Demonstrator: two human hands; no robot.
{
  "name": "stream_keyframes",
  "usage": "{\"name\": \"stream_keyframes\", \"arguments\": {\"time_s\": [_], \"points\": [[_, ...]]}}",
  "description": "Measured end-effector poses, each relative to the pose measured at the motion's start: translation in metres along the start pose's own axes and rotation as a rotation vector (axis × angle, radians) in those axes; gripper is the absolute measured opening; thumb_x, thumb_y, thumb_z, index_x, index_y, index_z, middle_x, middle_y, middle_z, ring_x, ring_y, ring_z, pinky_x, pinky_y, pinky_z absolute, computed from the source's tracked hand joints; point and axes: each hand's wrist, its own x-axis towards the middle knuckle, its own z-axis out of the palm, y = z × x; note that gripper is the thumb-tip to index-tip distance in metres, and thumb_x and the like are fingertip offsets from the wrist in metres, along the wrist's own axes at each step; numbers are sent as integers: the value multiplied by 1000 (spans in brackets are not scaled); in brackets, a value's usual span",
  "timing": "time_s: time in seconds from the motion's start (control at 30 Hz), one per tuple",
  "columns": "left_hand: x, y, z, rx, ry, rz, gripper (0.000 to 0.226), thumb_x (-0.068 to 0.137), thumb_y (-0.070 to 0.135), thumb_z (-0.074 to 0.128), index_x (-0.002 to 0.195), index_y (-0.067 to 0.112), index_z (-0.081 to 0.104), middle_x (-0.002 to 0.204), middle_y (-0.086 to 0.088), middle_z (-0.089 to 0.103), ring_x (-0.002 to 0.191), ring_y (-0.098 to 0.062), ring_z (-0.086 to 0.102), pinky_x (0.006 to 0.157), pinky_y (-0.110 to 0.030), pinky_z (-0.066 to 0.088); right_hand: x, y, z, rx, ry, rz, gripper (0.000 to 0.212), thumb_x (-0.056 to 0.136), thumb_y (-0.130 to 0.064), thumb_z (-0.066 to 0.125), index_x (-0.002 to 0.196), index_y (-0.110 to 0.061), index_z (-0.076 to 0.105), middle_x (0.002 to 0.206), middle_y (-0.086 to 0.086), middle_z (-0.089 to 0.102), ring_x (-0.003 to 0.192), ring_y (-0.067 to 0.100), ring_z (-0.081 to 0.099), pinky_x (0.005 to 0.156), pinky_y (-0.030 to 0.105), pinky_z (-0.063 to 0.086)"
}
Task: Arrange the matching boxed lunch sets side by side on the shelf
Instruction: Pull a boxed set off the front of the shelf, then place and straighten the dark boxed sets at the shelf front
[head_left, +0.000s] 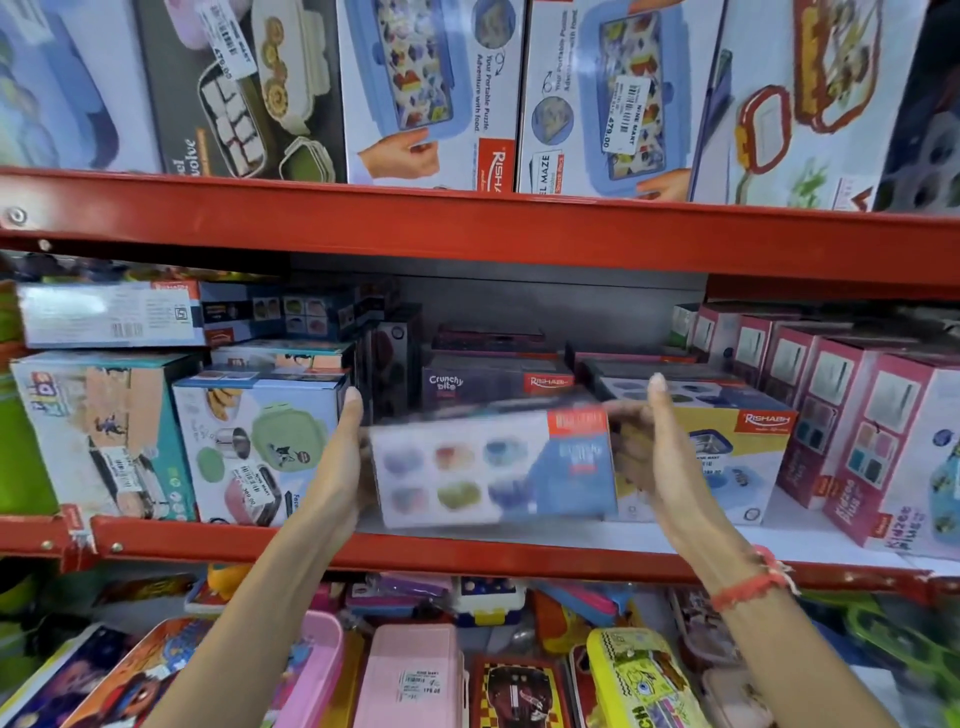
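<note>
Mid-placement, I reckon: left hand (340, 462) and right hand (657, 447) press flat on blurred lunch box (493, 467) ends, above shelf (467, 558); matching neighbour unclear

Left hand (340, 462): bare, no ring or band visible.
Left forearm (249, 613): bare, no sleeve in view.
Right hand (657, 457): bare, short pale fingernails.
Right wrist: red-orange thread bracelet (748, 584), knotted, loose frayed ends just behind the hand.
Right forearm (810, 660): bare, sleeveless.

left grip (343, 457), right grip (654, 447), palms facing inward
</note>
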Motion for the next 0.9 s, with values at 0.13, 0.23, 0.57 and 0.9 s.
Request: {"name": "stream_keyframes", "arguments": {"time_s": [0.13, 0.23, 0.57, 0.9], "points": [[-2, 4, 5, 98, -62, 119, 38, 82, 38, 55, 112, 15, 58, 96, 4, 69, 77, -11, 68, 67, -24, 53, 0, -8, -5, -112, -58, -169, 34, 93, -48, 52, 112, -27, 69, 120, -5, 70, 114, 11, 65, 101, 36, 52], [-3, 3, 9, 64, -50, 224, 42, 80, 13, 63, 121, 9, 55, 109, -9, 70, 85, -13, 69, 66, -18, 57, 1, -7, -5, -155, -102, -256, 39, 90, -27, 66, 128, -32, 59, 133, -6, 63, 120, 5, 61, 98, 32, 54], [-1, -20, 18, 83, 102, 423, 54, 74, -7, 64, 125, 7, 52, 124, -8, 60, 111, -13, 60, 79, -10, 51, 10, 33, 5, -179, -89, -346, 73, 84, 5, 68, 129, -47, 43, 141, -9, 52, 115, -16, 55, 103, 23, 48], [-2, -52, 31, 190, 282, 368, 51, 77, -1, 63, 126, 9, 51, 127, -14, 60, 116, -20, 57, 100, -35, 45, 14, 73, 8, -409, -42, -409, 77, 91, -15, 65, 150, -41, 23, 153, -8, 34, 144, 15, 35, 112, 48, 43]]}}
